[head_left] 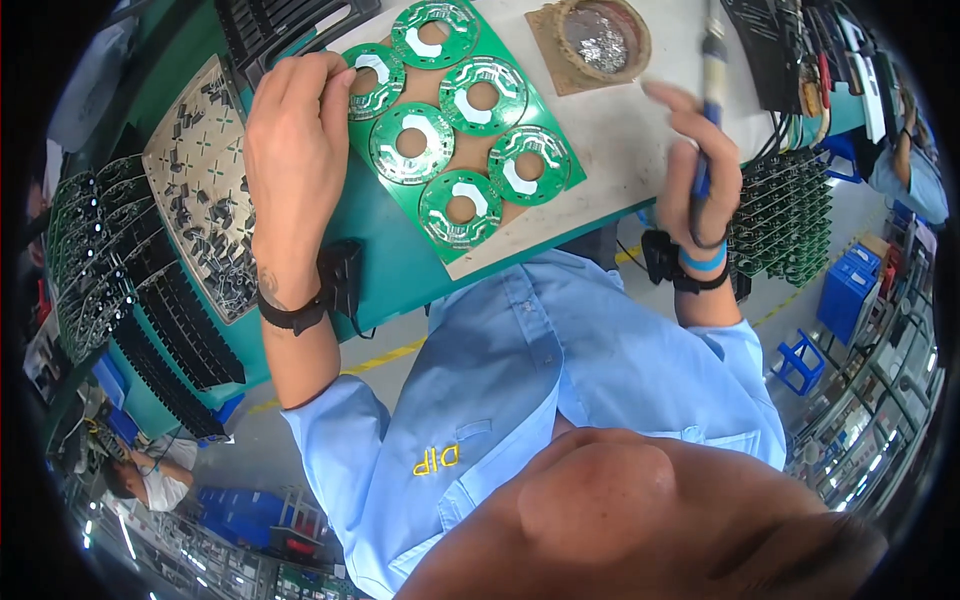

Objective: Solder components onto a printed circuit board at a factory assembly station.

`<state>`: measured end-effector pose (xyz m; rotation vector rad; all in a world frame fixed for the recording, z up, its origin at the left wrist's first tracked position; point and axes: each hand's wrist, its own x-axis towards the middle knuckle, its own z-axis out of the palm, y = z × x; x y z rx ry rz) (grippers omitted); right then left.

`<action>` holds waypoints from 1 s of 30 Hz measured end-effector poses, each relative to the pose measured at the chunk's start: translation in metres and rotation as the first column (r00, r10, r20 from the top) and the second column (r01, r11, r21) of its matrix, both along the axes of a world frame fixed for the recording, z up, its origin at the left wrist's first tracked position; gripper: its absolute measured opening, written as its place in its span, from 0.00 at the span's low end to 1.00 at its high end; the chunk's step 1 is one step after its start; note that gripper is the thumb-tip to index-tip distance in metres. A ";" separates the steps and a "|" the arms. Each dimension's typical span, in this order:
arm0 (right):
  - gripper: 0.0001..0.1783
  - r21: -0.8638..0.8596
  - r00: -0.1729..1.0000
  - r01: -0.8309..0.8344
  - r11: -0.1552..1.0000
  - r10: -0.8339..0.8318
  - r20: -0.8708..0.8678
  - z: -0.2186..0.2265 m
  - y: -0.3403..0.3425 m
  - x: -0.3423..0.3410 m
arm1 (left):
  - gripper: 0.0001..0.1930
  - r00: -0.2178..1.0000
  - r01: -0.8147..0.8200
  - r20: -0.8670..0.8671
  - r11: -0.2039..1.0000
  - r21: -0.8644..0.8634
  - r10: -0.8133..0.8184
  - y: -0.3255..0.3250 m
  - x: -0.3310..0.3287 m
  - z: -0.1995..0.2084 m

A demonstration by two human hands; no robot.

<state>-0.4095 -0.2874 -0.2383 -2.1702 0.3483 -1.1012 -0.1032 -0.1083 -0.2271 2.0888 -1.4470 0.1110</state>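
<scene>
A green circuit board panel (542, 112) lies tilted on the bench, carrying several ring-shaped boards with white inner patches. My left hand (297, 140) rests at its upper left side. Its fingers are bent together, their tips at the edge of the upper left ring board (388, 92); whatever they pinch is hidden. Right of the panel, my right hand (708, 180) is wrapped round the blue handle of a soldering iron (714, 75), held upright in the picture and blurred by motion. The iron's tip is out of view.
A round pot (603, 42) with silvery scraps stands on a brown board beyond the panel. Left lies a tray (205, 190) of small dark components, beside racks of boards (100, 250). Hand tools (815, 70) and stacked green boards (785, 220) are at right. Other people are in the background.
</scene>
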 end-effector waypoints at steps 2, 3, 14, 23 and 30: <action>0.19 -0.330 0.954 0.017 0.944 -0.114 -0.278 0.011 -0.008 0.015 | 0.04 1.000 -0.002 -0.014 1.000 0.006 0.002 0.001 -0.002 0.002; 0.19 -0.333 0.954 0.026 0.943 -0.123 -0.274 0.011 -0.009 0.020 | 0.04 0.999 -0.011 -0.034 1.000 0.015 0.011 0.002 -0.003 0.003; 0.21 -0.471 0.932 0.077 0.879 -0.231 -0.280 0.000 -0.023 0.011 | 0.06 0.993 -0.070 -0.097 0.997 0.015 0.071 0.004 -0.005 0.008; 0.22 -0.483 0.925 0.189 0.855 -0.321 -0.206 -0.007 -0.031 -0.011 | 0.05 0.990 -0.052 -0.128 0.999 0.014 0.053 -0.002 -0.005 0.005; 0.15 -0.193 0.972 0.164 0.967 -0.192 -0.134 0.013 -0.024 -0.011 | 0.04 0.988 -0.067 -0.139 0.998 0.010 0.068 -0.002 -0.006 0.008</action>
